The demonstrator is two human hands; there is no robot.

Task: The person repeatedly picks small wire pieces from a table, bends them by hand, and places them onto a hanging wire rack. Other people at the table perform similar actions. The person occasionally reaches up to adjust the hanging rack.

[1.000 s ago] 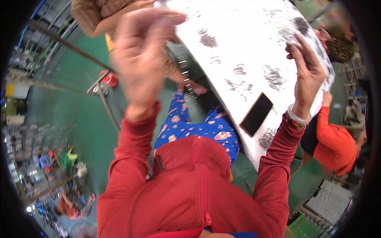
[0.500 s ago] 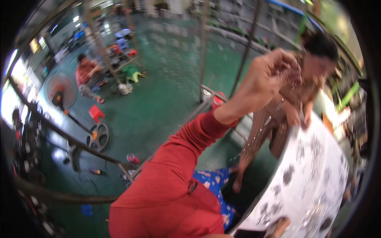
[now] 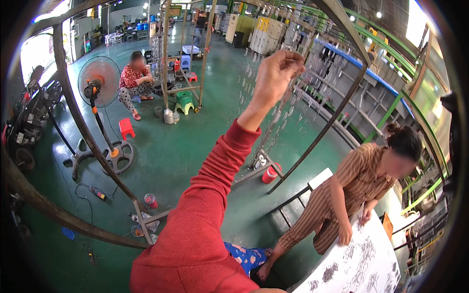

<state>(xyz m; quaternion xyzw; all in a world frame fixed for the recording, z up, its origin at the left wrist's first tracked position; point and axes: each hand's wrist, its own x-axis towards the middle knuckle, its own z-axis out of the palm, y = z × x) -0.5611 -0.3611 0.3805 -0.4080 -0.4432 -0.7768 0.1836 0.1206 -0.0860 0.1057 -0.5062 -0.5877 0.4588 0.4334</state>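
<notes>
My left hand (image 3: 281, 73) is raised high at the end of a red sleeve, its fingertips pinched together. From the pinch a thin strand of clear beads (image 3: 277, 116) seems to hang down, partly lost among similar glittering strands behind it. Around it stands a brown metal frame (image 3: 320, 132). My right hand does not show. At the lower right lies a white tabletop (image 3: 312, 273) with clusters of small dark pieces (image 3: 364, 254) spread over it. A person in a brown striped outfit (image 3: 361, 171) bends over that table, both hands at its edge.
A standing fan (image 3: 99, 80), a red stool (image 3: 126, 128) and a power strip (image 3: 97, 193) with cables are on the green floor at left. Farther back a person in a patterned red top (image 3: 132, 77) sits low. A red container (image 3: 271, 173) stands by the frame's foot.
My left hand has moved left and up in the view, away from the person in stripes. The view has turned, and the hand seen on the white table has left the picture.
</notes>
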